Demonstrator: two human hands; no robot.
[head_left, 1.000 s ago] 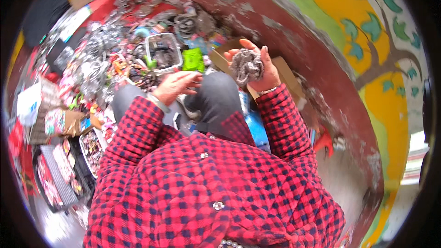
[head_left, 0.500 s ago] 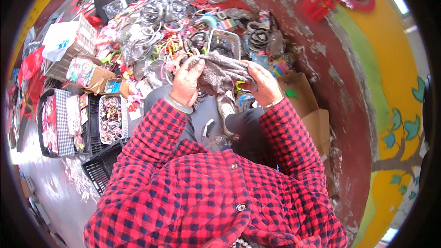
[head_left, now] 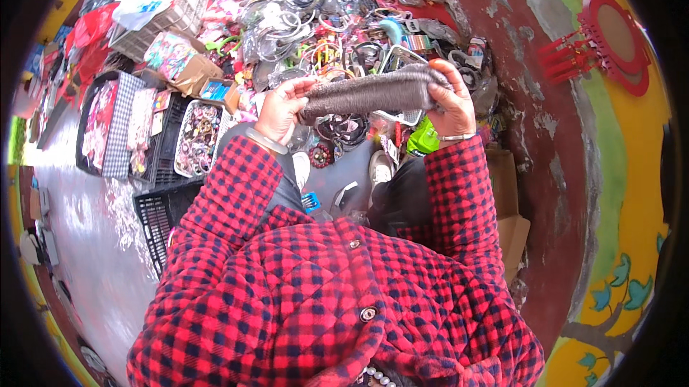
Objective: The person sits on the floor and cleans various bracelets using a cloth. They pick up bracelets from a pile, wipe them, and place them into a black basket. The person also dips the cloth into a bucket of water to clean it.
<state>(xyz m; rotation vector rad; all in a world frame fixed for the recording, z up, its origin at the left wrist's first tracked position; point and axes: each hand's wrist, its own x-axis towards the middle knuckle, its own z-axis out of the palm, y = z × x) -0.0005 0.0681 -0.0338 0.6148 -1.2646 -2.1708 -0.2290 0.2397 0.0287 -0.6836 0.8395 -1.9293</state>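
Note:
A fuzzy grey-brown fabric band [head_left: 369, 91] is stretched sideways between my two hands, above the pile of goods. My left hand [head_left: 285, 111] pinches its left end between thumb and fingers. At the other end my right hand [head_left: 452, 100] grips the band, fingers behind and thumb in front. Below the band lie dark round bands in clear wrapping [head_left: 342, 129]. A bright green packet [head_left: 423, 137] is just under my right wrist. Behind the band, a white basket [head_left: 409, 116] is partly covered by it.
Plastic-wrapped hoops [head_left: 291, 25] and hair goods heap up ahead. To the left stand a white basket of small colourful ties [head_left: 201, 136], a black crate [head_left: 154, 218], an open carton [head_left: 194, 75] and a grey crate [head_left: 179, 10]. A worn red wall [head_left: 545, 172] rises on the right.
The band was bunched and sagging; now it is pulled out flat and taut. My hands have moved apart, the right one rightward. The view has shifted, showing more on the left.

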